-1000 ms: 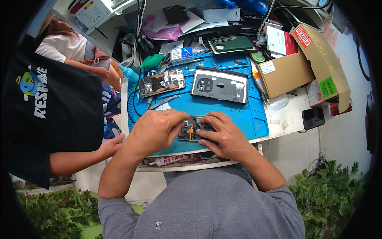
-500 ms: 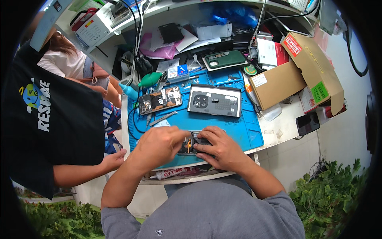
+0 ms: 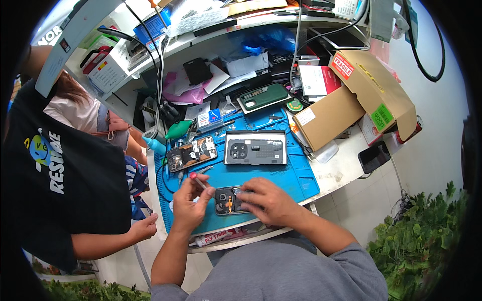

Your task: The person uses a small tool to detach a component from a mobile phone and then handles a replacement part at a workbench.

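Observation:
My left hand (image 3: 189, 206) pinches a slim screwdriver (image 3: 200, 182) with a red end, held aslant just left of an opened phone (image 3: 221, 205). The phone lies on the blue repair mat (image 3: 296, 186) near the table's front edge, its dark inner parts and an orange flex cable exposed. Over the phone's right part is my right hand (image 3: 271, 201), fingers bent and their tips blurred; whether they pinch anything is unclear. Metal tweezers (image 3: 204, 169) lie behind my left hand, partly hidden by it.
A second opened phone (image 3: 193, 153) and a dark phone back panel in a tray (image 3: 255, 148) lie farther back. A green case (image 3: 264, 97), cardboard boxes (image 3: 331, 117) and a black phone (image 3: 374, 157) surround the mat. At left, a person in black (image 3: 90, 175) stands close, one hand near the table.
My left hand has drawn back left from the phone, bringing the screwdriver into sight. My right hand's fingers have lifted and shifted on the phone. The whole view has tilted and shifted.

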The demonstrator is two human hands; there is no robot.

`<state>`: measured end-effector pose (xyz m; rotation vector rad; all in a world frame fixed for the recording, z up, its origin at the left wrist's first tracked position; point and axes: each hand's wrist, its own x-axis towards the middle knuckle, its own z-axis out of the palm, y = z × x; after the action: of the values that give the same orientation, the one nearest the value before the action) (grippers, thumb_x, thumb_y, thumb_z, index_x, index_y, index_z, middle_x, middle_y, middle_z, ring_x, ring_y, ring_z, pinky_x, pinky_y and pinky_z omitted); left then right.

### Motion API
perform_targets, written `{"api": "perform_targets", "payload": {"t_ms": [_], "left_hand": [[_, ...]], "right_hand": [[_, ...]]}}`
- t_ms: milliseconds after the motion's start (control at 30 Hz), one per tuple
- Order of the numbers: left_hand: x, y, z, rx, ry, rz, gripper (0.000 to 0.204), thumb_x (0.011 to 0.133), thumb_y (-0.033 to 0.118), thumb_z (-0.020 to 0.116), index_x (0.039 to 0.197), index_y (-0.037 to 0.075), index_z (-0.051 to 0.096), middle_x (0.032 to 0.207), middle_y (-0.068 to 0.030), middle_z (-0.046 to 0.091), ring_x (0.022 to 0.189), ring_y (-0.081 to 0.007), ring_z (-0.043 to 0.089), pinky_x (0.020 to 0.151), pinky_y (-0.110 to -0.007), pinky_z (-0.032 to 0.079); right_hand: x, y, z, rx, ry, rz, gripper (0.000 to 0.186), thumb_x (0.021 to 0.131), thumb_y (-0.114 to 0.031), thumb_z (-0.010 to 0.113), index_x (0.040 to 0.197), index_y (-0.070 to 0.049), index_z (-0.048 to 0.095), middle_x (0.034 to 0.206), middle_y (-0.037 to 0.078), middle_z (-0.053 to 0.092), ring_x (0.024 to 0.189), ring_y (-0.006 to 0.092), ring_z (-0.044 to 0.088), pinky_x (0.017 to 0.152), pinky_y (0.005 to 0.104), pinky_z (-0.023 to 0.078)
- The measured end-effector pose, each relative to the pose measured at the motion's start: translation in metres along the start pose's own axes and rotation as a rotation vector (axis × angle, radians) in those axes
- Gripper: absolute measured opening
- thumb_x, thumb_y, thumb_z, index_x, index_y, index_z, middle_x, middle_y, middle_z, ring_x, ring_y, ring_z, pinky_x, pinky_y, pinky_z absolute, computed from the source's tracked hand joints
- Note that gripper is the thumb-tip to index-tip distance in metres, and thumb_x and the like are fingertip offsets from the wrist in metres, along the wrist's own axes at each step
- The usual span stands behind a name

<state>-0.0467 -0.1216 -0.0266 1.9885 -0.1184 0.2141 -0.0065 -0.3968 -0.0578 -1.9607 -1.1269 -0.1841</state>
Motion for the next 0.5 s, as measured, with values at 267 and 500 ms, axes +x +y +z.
{"api": "perform_targets", "payload": {"t_ms": [267,500], "left_hand": [[0.007,0.012,-0.003,-0.159,0.108,0.037,0.030,0.104,0.007,0.082,0.129,0.000,0.068,0.097,-0.0044,0.075,0.086,-0.0104,0.073,0.079,-0.026,0.059],[0.024,0.026,0.021,-0.064,0.017,0.027,0.020,0.109,0.008,0.070,0.126,-0.003,0.072,0.092,-0.0059,0.075,0.085,-0.0120,0.073,0.079,-0.029,0.058]], "right_hand": [[0.057,0.063,-0.045,-0.402,0.107,0.235,0.019,0.097,-0.011,0.078,0.114,-0.004,0.079,0.115,0.015,0.075,0.110,0.0349,0.067,0.099,0.0474,0.053],[0.063,0.092,-0.031,-0.474,0.082,0.241,0.014,0.097,-0.015,0.077,0.104,-0.003,0.078,0.105,0.015,0.074,0.106,0.0360,0.067,0.095,0.0493,0.052]]}}
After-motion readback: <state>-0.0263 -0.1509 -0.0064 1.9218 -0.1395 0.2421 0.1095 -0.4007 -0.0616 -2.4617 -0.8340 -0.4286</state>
